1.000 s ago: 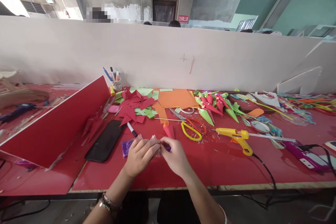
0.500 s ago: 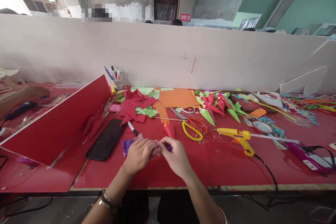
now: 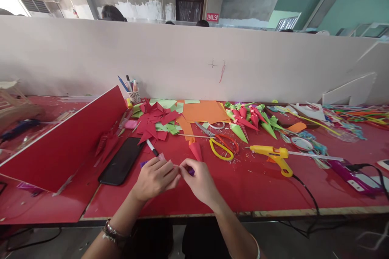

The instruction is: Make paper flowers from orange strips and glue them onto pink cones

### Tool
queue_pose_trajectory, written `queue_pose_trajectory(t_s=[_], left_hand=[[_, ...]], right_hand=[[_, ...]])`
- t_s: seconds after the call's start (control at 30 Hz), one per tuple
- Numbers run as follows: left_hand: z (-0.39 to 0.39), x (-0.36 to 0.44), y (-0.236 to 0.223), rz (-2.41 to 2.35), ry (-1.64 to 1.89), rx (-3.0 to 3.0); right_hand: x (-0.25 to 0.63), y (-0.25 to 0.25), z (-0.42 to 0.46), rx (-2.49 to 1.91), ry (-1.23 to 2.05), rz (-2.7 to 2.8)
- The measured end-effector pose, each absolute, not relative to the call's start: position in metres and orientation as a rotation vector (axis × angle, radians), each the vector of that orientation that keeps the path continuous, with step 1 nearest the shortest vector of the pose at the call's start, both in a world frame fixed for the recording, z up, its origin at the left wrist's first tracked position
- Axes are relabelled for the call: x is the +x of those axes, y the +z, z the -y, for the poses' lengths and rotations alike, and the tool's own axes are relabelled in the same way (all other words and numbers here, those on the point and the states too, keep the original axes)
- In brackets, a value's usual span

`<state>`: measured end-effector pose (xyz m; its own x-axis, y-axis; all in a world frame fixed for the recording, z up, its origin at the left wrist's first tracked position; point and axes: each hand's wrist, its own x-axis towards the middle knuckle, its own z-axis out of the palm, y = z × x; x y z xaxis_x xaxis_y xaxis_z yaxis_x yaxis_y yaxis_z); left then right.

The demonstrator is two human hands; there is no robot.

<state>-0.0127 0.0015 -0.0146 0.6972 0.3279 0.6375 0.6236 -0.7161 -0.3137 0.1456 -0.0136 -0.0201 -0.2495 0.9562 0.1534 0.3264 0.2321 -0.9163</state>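
Red worktop (image 3: 243, 194) shows bare to the right of the wrists. Over it, the left hand (image 3: 156, 180) and right hand (image 3: 199, 180) are drawn together, fingers bent inward and tips nearly meeting; anything between them is too small and covered to make out, so I cannot tell whether either grips it. Right at them is a purple packet (image 3: 143, 164), mostly hidden: a corner shows past the left hand's knuckles, and a purple bit (image 3: 191, 172) behind the right hand's fingers. If both are one piece, its long axis should run left to right beneath the hands, with the left nearer the corner and the right nearer the bit.

Just beyond the right hand, its nearer neighbour, lies a red cone (image 3: 196, 151), long axis pointing away and slightly left, orange end farther. A pen (image 3: 150, 145) slants off beyond the left hand. Scissors (image 3: 223, 157) lie right of the cone, the glue gun (image 3: 272, 152) farther right. Farthest are red paper (image 3: 156, 116) and orange paper (image 3: 203, 112).
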Motion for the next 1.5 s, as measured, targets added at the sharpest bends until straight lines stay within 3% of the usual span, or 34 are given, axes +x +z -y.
queue_pose_trajectory(t_s=[0.5, 0.73, 0.9, 1.03, 1.2, 1.33, 1.5], left_hand=[[0.007, -0.012, -0.019, 0.830, -0.656, -2.513], [0.013, -0.014, -0.023, 1.230, -1.084, -2.586], [0.009, -0.020, -0.024, 1.553, -0.851, -2.848], [-0.018, -0.041, -0.027, 2.062, -0.697, -2.409], [-0.073, -0.089, -0.030, 2.292, -0.435, -1.907], [-0.092, -0.091, -0.033, 2.055, -0.597, -1.879], [-0.051, -0.017, -0.030, 1.764, -1.095, -2.448]], right_hand=[[0.148, -0.020, 0.015, -1.179, 1.063, 1.702], [0.152, -0.013, 0.015, -1.019, 1.288, 1.619], [0.156, -0.015, 0.014, -1.000, 1.343, 1.512], [0.167, -0.024, 0.009, -1.092, 1.299, 1.450], [0.182, -0.038, 0.001, -0.978, 1.413, 1.266], [0.185, -0.044, -0.001, -1.064, 1.384, 1.266], [0.179, -0.034, -0.007, -1.105, 0.944, 1.479]])
